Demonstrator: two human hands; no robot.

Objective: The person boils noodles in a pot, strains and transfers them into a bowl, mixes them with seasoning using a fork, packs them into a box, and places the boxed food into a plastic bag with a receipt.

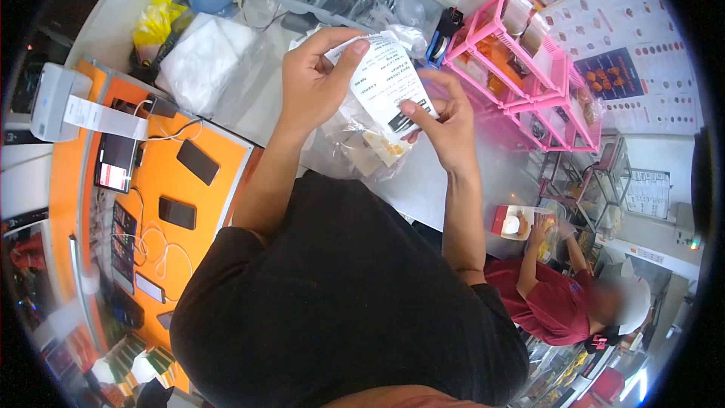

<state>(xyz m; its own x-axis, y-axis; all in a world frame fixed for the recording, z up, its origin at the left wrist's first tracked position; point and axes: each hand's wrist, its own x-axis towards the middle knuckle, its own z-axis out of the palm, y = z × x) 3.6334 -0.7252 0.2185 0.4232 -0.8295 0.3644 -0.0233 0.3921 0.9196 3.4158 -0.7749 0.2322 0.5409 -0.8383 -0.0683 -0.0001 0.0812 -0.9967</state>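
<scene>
A printed white paper receipt (387, 83) is stretched between my two hands above the steel counter (430, 189). My left hand (321, 79) pinches its upper left edge, thumb on top. At its lower right end, my right hand (444, 117) holds it between thumb and fingers, near a dark printed block. Just below the receipt, a clear plastic bag (362, 153) with paper-wrapped items inside lies on the counter, partly hidden by the paper and my hands.
Pink plastic racks (521, 68) stand to the right, a grey bin of utensils (355, 0) behind. White plastic bags (200, 60) lie left, beside an orange desk (204, 215) with phones and a receipt printer (57, 102). A co-worker (555, 306) handles food at right.
</scene>
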